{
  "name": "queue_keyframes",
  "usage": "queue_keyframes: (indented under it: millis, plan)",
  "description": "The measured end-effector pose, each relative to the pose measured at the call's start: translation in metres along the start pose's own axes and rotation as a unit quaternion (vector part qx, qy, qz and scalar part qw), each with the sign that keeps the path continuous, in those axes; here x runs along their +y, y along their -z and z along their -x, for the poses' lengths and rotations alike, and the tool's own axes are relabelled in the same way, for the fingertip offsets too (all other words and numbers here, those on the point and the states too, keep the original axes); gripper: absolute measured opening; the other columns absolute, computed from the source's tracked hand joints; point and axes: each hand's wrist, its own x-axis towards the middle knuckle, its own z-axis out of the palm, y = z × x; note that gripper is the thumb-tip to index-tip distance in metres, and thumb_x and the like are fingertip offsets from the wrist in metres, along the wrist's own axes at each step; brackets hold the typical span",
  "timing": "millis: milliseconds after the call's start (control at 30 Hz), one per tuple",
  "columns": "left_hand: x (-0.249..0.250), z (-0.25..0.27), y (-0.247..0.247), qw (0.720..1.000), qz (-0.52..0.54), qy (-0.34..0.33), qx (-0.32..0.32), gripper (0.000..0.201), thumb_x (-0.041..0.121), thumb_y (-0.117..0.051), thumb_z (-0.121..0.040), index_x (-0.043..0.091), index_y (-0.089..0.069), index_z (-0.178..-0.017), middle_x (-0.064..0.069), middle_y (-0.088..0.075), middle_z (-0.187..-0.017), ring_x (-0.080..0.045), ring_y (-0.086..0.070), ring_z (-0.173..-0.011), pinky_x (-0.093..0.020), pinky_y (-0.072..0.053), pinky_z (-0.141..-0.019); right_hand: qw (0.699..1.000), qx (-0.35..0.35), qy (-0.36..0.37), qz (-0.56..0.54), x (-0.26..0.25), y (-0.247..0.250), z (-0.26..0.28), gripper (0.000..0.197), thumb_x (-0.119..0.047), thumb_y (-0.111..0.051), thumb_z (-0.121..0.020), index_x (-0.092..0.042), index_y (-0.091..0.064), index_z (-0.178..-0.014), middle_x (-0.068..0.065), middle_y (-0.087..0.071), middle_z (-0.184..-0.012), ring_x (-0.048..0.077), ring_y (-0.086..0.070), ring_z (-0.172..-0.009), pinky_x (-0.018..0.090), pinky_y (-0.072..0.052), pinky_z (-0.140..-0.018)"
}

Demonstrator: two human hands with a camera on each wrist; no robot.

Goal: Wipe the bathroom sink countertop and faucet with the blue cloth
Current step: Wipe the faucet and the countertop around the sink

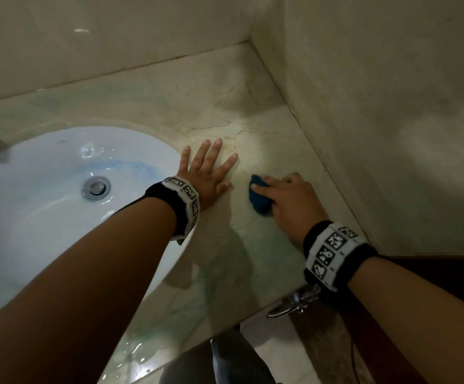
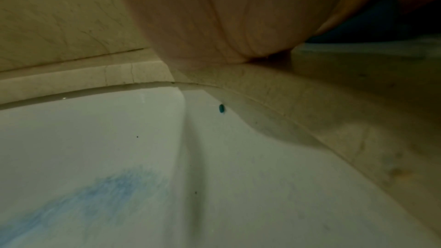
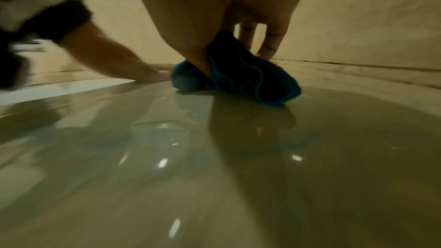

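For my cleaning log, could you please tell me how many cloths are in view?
1. The blue cloth is bunched on the countertop under the right hand, right of the flat left hand. Others may lie out of frame.

Dim, yellowish light throughout; bright pool lit veined beige marble countertop (image 1: 253, 128) near far corner. Glare specks on wet marble. Wrist views soft, motion-blurred.

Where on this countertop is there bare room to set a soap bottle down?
The countertop is bare in the back corner where the two walls meet, and along the back wall behind the sink. Crowded: beside the basin, where the left hand lies flat next to the right hand holding the blue cloth.
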Motion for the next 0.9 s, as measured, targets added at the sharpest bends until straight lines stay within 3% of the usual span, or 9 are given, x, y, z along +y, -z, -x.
queue_keyframes:
  millis: [167, 267, 333, 533, 733, 900]
  plan:
    - [-0.002, -0.002, 0.001, 1.0, 0.011, -0.002, -0.016, 0.057, 0.047, -0.018, -0.099, 0.036, 0.01, -0.148, -0.003, 0.022, -0.156, -0.025, 0.017, -0.144, -0.05, 0.008, -0.114, 0.986, 0.022, -0.161, -0.033, 0.028, 0.01, -0.029, 0.059, 0.004, -0.038, -0.09, -0.029, -0.04, -0.139, 0.004, -0.032, -0.15, 0.033, -0.033, -0.129, 0.038, -0.029, -0.11]
    - [-0.002, -0.003, -0.001, 1.0, 0.006, -0.002, -0.007, 0.058, 0.047, -0.019, -0.098, 0.036, 0.009, -0.148, -0.004, 0.02, -0.156, -0.025, 0.016, -0.144, -0.051, 0.007, -0.114, 0.97, 0.049, -0.217, -0.096, 0.022, 0.009, -0.043, 0.055, 0.003, -0.037, -0.093, -0.027, -0.041, -0.139, 0.007, -0.029, -0.15, 0.033, -0.035, -0.128, 0.041, -0.028, -0.111]
    - [-0.001, -0.003, -0.002, 1.0, 0.006, -0.001, -0.002, 0.058, 0.047, -0.02, -0.098, 0.037, 0.007, -0.148, -0.004, 0.019, -0.157, -0.025, 0.015, -0.145, -0.051, 0.006, -0.114, 0.972, 0.04, -0.207, -0.1, 0.013, 0.008, -0.046, 0.053, -0.002, -0.041, -0.094, -0.029, -0.04, -0.139, 0.006, -0.028, -0.15, 0.034, -0.037, -0.125, 0.045, -0.03, -0.109]
    - [0.0, -0.002, 0.0, 1.0, 0.004, 0.004, 0.0, 0.057, 0.046, -0.018, -0.099, 0.036, 0.008, -0.148, -0.004, 0.018, -0.157, -0.026, 0.014, -0.145, -0.051, 0.006, -0.115, 0.988, -0.018, -0.153, -0.01, -0.009, 0.007, -0.027, 0.059, -0.008, -0.043, -0.091, -0.037, -0.032, -0.141, -0.001, -0.022, -0.154, 0.029, -0.038, -0.12, 0.04, -0.035, -0.106]
    - [0.007, 0.002, 0.011, 0.998, -0.013, 0.015, -0.059, 0.059, 0.046, -0.016, -0.099, 0.031, 0.015, -0.147, -0.007, 0.024, -0.155, -0.027, 0.017, -0.144, -0.049, 0.004, -0.116, 0.995, -0.041, -0.087, 0.033, -0.035, -0.013, 0.001, 0.062, -0.013, -0.045, -0.089, -0.04, -0.028, -0.142, -0.007, -0.018, -0.156, 0.028, -0.038, -0.109, 0.04, -0.043, -0.094]
    - [0.002, 0.028, 0.013, 0.998, -0.018, -0.024, -0.062, 0.058, 0.041, -0.017, -0.1, 0.024, 0.008, -0.15, -0.007, 0.017, -0.157, -0.024, 0.012, -0.145, -0.045, 0.001, -0.117, 0.997, -0.044, -0.056, -0.007, -0.062, -0.027, 0.025, 0.061, -0.009, -0.045, -0.089, -0.039, -0.031, -0.141, -0.008, -0.02, -0.155, 0.027, -0.039, -0.105, 0.04, -0.043, -0.093]
